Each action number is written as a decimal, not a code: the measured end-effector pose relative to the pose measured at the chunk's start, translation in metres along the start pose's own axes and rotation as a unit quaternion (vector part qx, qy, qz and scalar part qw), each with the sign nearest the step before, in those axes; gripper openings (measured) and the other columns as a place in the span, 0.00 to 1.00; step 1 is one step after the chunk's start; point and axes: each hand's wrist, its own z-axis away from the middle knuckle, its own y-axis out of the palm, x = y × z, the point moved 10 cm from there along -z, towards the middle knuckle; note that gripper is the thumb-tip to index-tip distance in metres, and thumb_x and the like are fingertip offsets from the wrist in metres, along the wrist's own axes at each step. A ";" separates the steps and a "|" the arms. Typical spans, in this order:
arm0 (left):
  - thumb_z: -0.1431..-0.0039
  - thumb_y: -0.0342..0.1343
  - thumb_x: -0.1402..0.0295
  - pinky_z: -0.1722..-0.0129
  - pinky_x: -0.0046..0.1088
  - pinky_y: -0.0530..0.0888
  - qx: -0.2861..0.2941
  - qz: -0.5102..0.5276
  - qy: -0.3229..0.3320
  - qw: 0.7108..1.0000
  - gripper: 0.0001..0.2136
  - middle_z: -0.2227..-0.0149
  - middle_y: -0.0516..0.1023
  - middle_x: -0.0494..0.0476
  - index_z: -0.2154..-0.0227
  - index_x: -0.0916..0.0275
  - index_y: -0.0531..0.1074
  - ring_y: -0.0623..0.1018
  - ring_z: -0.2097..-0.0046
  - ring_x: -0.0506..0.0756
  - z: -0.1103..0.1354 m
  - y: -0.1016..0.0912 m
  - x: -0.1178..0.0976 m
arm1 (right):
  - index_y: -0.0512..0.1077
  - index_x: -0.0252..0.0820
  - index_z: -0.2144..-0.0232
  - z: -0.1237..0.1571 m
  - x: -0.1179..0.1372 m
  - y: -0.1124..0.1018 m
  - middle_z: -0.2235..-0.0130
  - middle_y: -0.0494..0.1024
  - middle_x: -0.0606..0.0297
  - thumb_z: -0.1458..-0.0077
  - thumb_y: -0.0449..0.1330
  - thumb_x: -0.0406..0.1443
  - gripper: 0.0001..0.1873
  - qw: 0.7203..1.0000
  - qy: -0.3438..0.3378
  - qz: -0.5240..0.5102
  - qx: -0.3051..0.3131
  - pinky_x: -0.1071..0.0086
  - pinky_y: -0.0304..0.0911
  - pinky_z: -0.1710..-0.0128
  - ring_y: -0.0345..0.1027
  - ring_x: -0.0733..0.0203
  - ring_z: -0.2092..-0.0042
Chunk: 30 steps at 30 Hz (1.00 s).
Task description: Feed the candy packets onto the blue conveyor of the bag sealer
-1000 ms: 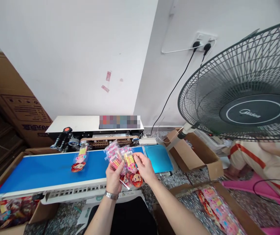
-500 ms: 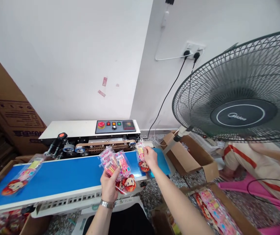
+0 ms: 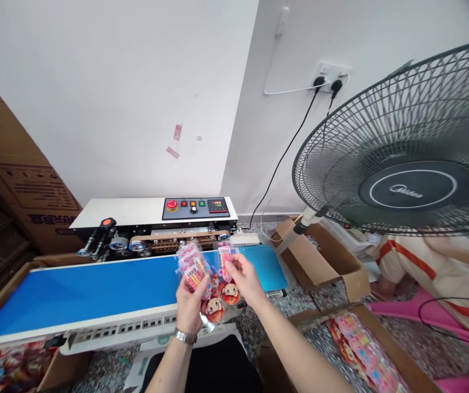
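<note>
My left hand [image 3: 191, 303] is closed around a fanned bunch of clear plastic packets [image 3: 195, 271]. They show pink printing, a barcode and red-haired cartoon heads at the lower end. Just right of the bunch, my right hand [image 3: 247, 277] pinches one similar packet [image 3: 225, 255] between thumb and fingers, with a cartoon head [image 3: 230, 293] below it. Both hands are at the near edge of the blue conveyor belt [image 3: 107, 295]. Behind them stands a white band sealing machine [image 3: 119, 212] with a control panel [image 3: 195, 208].
A large fan [image 3: 410, 188] stands on the right, over an open cardboard box [image 3: 324, 262]. Another box, at lower right, holds many packets [image 3: 367, 349]; packets [image 3: 11, 363] also fill one at lower left. A seated person's leg [image 3: 410, 265] shows at far right.
My right hand has moved left from the sealer's right end to beside the bunch, now pinching a barcode-side packet. The packet at the belt's left end is out of sight.
</note>
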 end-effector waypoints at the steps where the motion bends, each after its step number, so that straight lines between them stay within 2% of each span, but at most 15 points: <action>1: 0.60 0.66 0.67 0.63 0.34 0.74 -0.001 -0.002 0.000 1.000 0.20 0.63 0.79 0.58 0.61 0.62 0.69 0.78 0.65 0.56 0.000 -0.001 0.000 | 0.66 0.41 0.64 -0.006 -0.008 -0.014 0.71 0.75 0.65 0.48 0.54 0.47 0.16 0.999 0.015 0.003 -0.032 0.71 0.63 0.74 0.69 0.61 0.71; 4: 0.59 0.66 0.67 0.63 0.33 0.74 0.001 -0.001 -0.006 1.000 0.21 0.62 0.79 0.57 0.59 0.61 0.68 0.78 0.64 0.57 -0.001 -0.005 0.001 | 0.66 0.41 0.63 -0.025 -0.028 -0.055 0.76 0.74 0.67 0.50 0.55 0.47 0.17 0.987 0.050 0.099 -0.115 0.72 0.60 0.77 0.68 0.61 0.75; 6: 0.59 0.66 0.67 0.64 0.33 0.74 0.005 -0.002 -0.013 1.000 0.22 0.63 0.79 0.57 0.59 0.61 0.68 0.78 0.64 0.57 -0.002 -0.006 0.002 | 0.67 0.41 0.64 -0.035 -0.033 -0.070 0.77 0.74 0.68 0.50 0.55 0.46 0.16 0.972 0.068 0.181 -0.133 0.72 0.59 0.75 0.69 0.60 0.74; 7: 0.60 0.66 0.67 0.64 0.33 0.74 0.007 -0.001 -0.017 1.000 0.22 0.64 0.79 0.57 0.59 0.61 0.68 0.78 0.64 0.57 -0.002 -0.006 0.003 | 0.68 0.41 0.63 -0.040 -0.034 -0.071 0.77 0.74 0.67 0.50 0.55 0.45 0.15 0.965 0.074 0.215 -0.127 0.72 0.59 0.74 0.69 0.60 0.73; 10: 0.60 0.66 0.67 0.64 0.35 0.75 0.015 0.013 -0.035 0.999 0.23 0.63 0.79 0.58 0.58 0.62 0.69 0.79 0.64 0.59 0.000 -0.003 0.006 | 0.69 0.42 0.62 -0.051 -0.029 -0.053 0.75 0.75 0.67 0.49 0.56 0.40 0.12 0.952 0.077 0.290 -0.067 0.71 0.60 0.70 0.70 0.59 0.70; 13: 0.60 0.66 0.68 0.64 0.34 0.75 0.025 0.017 -0.043 0.999 0.22 0.64 0.80 0.59 0.59 0.64 0.70 0.79 0.65 0.58 0.001 0.001 0.007 | 0.69 0.42 0.58 -0.049 -0.007 -0.033 0.64 0.77 0.61 0.49 0.56 0.39 0.16 0.953 0.025 0.296 -0.052 0.69 0.61 0.64 0.70 0.58 0.64; 15: 0.59 0.66 0.68 0.64 0.34 0.75 0.039 0.011 -0.045 0.998 0.20 0.65 0.80 0.59 0.60 0.65 0.71 0.79 0.65 0.58 0.002 0.004 0.007 | 0.68 0.42 0.55 -0.040 0.009 -0.020 0.58 0.75 0.58 0.47 0.54 0.42 0.18 0.976 -0.011 0.214 -0.034 0.67 0.63 0.62 0.70 0.57 0.61; 16: 0.59 0.66 0.67 0.63 0.33 0.74 0.047 0.008 -0.046 0.998 0.20 0.65 0.80 0.60 0.61 0.65 0.71 0.79 0.65 0.58 0.003 0.006 0.007 | 0.68 0.43 0.54 -0.034 0.014 -0.010 0.57 0.74 0.58 0.45 0.52 0.43 0.18 0.988 -0.019 0.153 0.000 0.67 0.64 0.63 0.70 0.58 0.61; 18: 0.58 0.65 0.67 0.63 0.33 0.74 0.062 0.006 -0.050 0.997 0.18 0.64 0.80 0.60 0.61 0.65 0.72 0.79 0.65 0.57 0.004 0.010 0.008 | 0.69 0.44 0.54 -0.018 0.022 0.013 0.59 0.76 0.61 0.43 0.50 0.45 0.19 0.995 -0.022 0.044 0.088 0.68 0.65 0.64 0.70 0.59 0.61; 20: 0.59 0.66 0.67 0.64 0.32 0.74 0.065 0.009 -0.054 0.996 0.18 0.65 0.80 0.60 0.63 0.66 0.73 0.79 0.66 0.57 0.006 0.012 0.010 | 0.71 0.44 0.57 -0.005 0.029 0.026 0.63 0.76 0.64 0.44 0.51 0.45 0.17 0.991 -0.027 0.001 0.128 0.69 0.65 0.64 0.70 0.60 0.62; 22: 0.61 0.67 0.67 0.66 0.31 0.74 0.059 0.013 -0.058 0.997 0.18 0.66 0.80 0.59 0.64 0.65 0.73 0.79 0.68 0.56 0.006 0.012 0.011 | 0.72 0.42 0.61 0.001 0.031 0.025 0.65 0.76 0.65 0.44 0.52 0.45 0.17 0.994 -0.030 -0.007 0.104 0.70 0.64 0.63 0.69 0.60 0.63; 24: 0.61 0.67 0.67 0.66 0.31 0.75 0.050 0.019 -0.053 0.997 0.18 0.66 0.80 0.58 0.64 0.64 0.73 0.79 0.68 0.56 0.006 0.010 0.012 | 0.72 0.41 0.62 0.001 0.025 0.015 0.65 0.76 0.64 0.45 0.52 0.46 0.17 0.998 -0.030 -0.020 0.054 0.70 0.64 0.63 0.69 0.60 0.63; 27: 0.60 0.67 0.67 0.65 0.30 0.74 0.031 0.028 -0.046 0.998 0.18 0.66 0.80 0.58 0.64 0.64 0.73 0.79 0.66 0.55 0.004 0.005 0.011 | 0.71 0.40 0.63 -0.003 0.007 -0.015 0.66 0.76 0.62 0.45 0.51 0.48 0.19 0.999 -0.025 -0.007 -0.045 0.70 0.64 0.64 0.69 0.59 0.64; 30: 0.61 0.67 0.67 0.68 0.31 0.75 0.020 0.033 -0.067 0.997 0.17 0.68 0.80 0.58 0.65 0.65 0.73 0.79 0.69 0.56 0.003 0.001 0.014 | 0.71 0.39 0.65 -0.007 -0.019 -0.054 0.69 0.77 0.62 0.46 0.49 0.48 0.19 0.989 0.001 0.071 -0.132 0.70 0.63 0.68 0.69 0.59 0.67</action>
